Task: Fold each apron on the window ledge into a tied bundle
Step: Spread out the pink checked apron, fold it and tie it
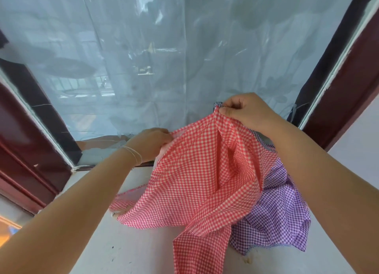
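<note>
A window (164, 48) fills the upper part of the view, covered by a sheet of clear plastic (235, 58) that is creased and throws pale reflections. Daylight comes through it, soft and bluish. Beyond it the shapes are blurred; they may be railings and buildings. Dark red frame (24, 134) members stand at the left and right, edged with chipped white paint. A dark strip (336, 48) runs along the inner side of the right frame. Below lies a white ledge (123, 243), scuffed and speckled. A pale wall (361, 146) shows at the far right.
</note>
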Motion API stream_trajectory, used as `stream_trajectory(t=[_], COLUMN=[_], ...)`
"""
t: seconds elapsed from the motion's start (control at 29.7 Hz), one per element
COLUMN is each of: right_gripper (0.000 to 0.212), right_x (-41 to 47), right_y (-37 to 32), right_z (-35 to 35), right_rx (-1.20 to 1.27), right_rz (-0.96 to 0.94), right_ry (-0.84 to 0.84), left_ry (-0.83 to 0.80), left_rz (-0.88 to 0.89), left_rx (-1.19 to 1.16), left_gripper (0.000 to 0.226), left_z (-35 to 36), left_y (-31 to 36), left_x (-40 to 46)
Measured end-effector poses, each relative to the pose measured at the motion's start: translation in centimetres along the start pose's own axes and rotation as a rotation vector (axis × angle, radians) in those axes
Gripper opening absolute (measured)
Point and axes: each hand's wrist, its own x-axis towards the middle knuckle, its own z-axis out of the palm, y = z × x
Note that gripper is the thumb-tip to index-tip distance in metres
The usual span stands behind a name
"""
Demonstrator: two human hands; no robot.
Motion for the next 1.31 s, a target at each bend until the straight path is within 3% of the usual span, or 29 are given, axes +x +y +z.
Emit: stream_trajectory(t=[0.17, 0.27, 0.37, 0.47, 0.54, 0.61, 0.74, 0.81, 0.87, 1.01, 1.21, 1.31], right_gripper=[0.008, 0.006, 0.006, 0.006, 0.006, 0.006, 0.008, 0.007, 0.007, 0.007, 0.005, 0.006], right_x=[2.3, 3.0, 2.9, 2.8, 2.7, 2.8, 2.9, 2.8, 2.8, 2.4, 1.3, 0.9], right_y=[-4.4, -6.7, -7.8, -7.8, -7.5, -7.2, -6.8, -6.7, -6.7, -6.4, -6.0, -5.8], right_z=[-3.8, -5.3, -6.0, -6.6, -6.8, -6.6, -6.0, -5.7, -5.4, -4.8, -4.3, -4.4], right_rx=[0.021, 0.018, -0.024, -0.016, -0.022, -0.029, -0.031, -0.015, -0.013, 0.009, 0.037, 0.019], right_rz=[-0.175, -0.244, -0.3, -0.313, -0.303, -0.285, -0.261, -0.257, -0.253, -0.251, -0.27, -0.279], right_ry=[0.326, 0.335, 0.336, 0.355, 0.348, 0.339, 0.315, 0.302, 0.284, 0.275, 0.241, 0.244], left_ry=[0.126, 0.118, 0.11, 0.213, 0.287, 0.283, 0.161, 0.172, 0.19, 0.321, 0.571, 0.628], left_rz=[-0.067, -0.11, -0.216, -0.287, -0.363, -0.443, -0.559, -0.575, -0.588, -0.469, -0.421, -0.458], left_rx=[-0.006, 0.013, 0.038, 0.293, 0.26, -0.047, -1.084, -1.24, -1.224, -0.879, -0.582, -0.467], left_gripper=[0.017, 0.016, 0.04, 0.038, 0.04, 0.041, 0.032, 0.04, 0.058, 0.083, 0.041, 0.033], left_z=[-3.8, -4.8, -5.5, -5.8, -5.7, -5.6, -4.0, -2.6, -1.4, -0.2, 0.3, -0.4], left_y=[-1.2, -1.5, -1.4, -2.1, -2.7, -3.0, -0.6, 0.9, 2.9, 6.6, 8.0, 7.8], left_x=[1.2, 1.7, 1.5, 1.3, 1.0, 1.4, 1.5, 1.7, 2.0, 3.1, 4.6, 5.3])
